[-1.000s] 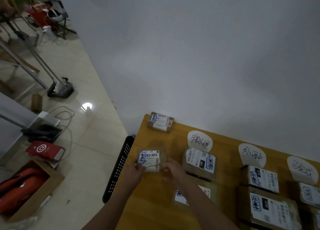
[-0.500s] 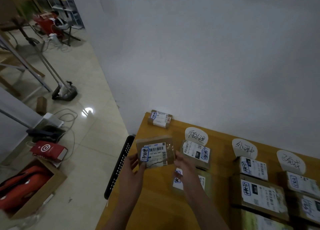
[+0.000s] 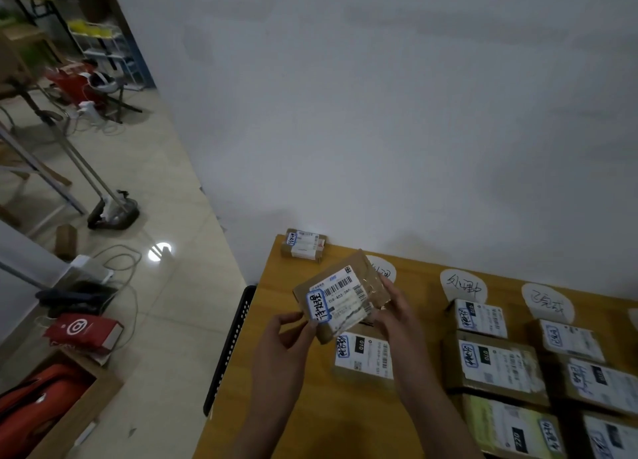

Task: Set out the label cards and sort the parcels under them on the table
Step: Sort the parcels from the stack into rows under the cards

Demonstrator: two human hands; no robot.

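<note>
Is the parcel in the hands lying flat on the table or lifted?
Lifted and tilted: the parcel is held by left hand and right hand above the table.

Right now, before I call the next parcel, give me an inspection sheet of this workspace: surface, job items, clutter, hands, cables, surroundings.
Surface: wooden table against a white wall; bare along its left side.
Job's things: held parcel lifted off the table, tilted, label up. Three label cards: left one partly hidden behind it, middle card, right card; sorted parcels in columns under them. Lone small parcel at the far left corner.
Clutter: nothing seen on the table.
Grippers: left hand and right hand each grip an end of the held parcel.
Cables: loose cords on the floor.
Surroundings: black crate beside the table, red bag, cardboard box.
</note>
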